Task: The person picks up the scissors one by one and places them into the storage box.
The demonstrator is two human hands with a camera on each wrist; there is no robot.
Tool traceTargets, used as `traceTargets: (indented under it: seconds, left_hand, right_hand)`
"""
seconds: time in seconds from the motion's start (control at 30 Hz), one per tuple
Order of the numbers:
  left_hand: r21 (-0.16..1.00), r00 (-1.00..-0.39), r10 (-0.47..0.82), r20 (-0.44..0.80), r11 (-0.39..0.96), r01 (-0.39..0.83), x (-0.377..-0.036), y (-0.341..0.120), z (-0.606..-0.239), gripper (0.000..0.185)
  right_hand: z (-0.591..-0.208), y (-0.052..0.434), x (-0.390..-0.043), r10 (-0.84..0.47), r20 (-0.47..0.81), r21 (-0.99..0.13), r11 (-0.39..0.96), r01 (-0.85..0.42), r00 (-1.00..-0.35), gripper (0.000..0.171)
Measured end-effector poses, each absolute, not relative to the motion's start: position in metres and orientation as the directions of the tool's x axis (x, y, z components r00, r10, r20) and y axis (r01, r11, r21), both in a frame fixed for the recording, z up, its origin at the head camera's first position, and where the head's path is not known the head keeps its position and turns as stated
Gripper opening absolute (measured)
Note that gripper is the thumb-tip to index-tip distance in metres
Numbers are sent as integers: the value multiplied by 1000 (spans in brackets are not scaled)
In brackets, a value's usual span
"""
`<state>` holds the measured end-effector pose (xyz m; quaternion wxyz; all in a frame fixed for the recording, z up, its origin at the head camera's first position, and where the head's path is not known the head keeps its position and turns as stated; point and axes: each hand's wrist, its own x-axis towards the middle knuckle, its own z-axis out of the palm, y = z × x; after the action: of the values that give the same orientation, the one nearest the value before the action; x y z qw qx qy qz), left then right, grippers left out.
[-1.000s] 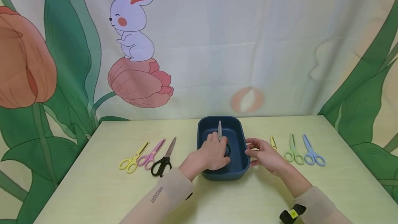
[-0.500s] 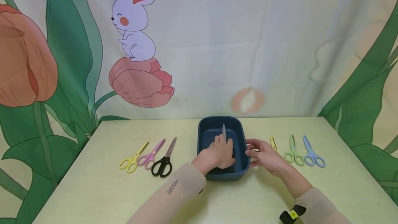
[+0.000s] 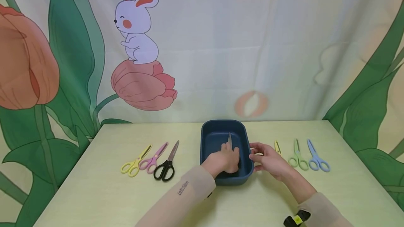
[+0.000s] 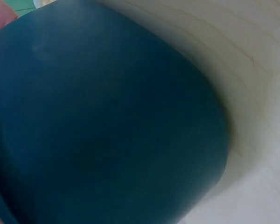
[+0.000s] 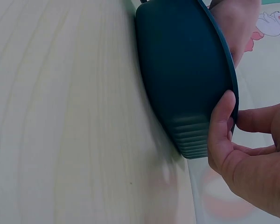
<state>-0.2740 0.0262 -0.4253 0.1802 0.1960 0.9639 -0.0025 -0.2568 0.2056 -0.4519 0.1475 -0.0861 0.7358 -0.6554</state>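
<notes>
A dark blue rectangular bin stands in the middle of the table. Inside it, my left hand reaches low and holds a pair of scissors whose pale blades point away from me; the hand covers most of the dark handles. My right hand grips the bin's right rim. In the right wrist view, thumb and fingers of the right hand pinch that rim from both sides. The bin's outer wall fills most of the left wrist view.
Left of the bin lie yellow scissors, pink scissors and black-handled scissors. On the right are green scissors, blue scissors and yellow scissors partly behind my right hand. A printed curtain hangs behind the table.
My left hand has moved right and lower inside the bin, and the scissors' blades have shifted right with it. My right hand has stayed on the rim.
</notes>
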Motion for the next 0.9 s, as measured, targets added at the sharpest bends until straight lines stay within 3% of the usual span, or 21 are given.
traceTargets:
  seconds: [0.33,0.9]
  left_hand:
    - [37,-862,351,-365,931,363,-284,30,-440,66]
    - [70,-843,425,-329,901,427,-272,21,-426,73]
  right_hand:
    - [-452,206,-256,-324,-103,-990,130,64,-940,50]
    - [-451,206,-255,-327,-108,-989,130,68,-939,50]
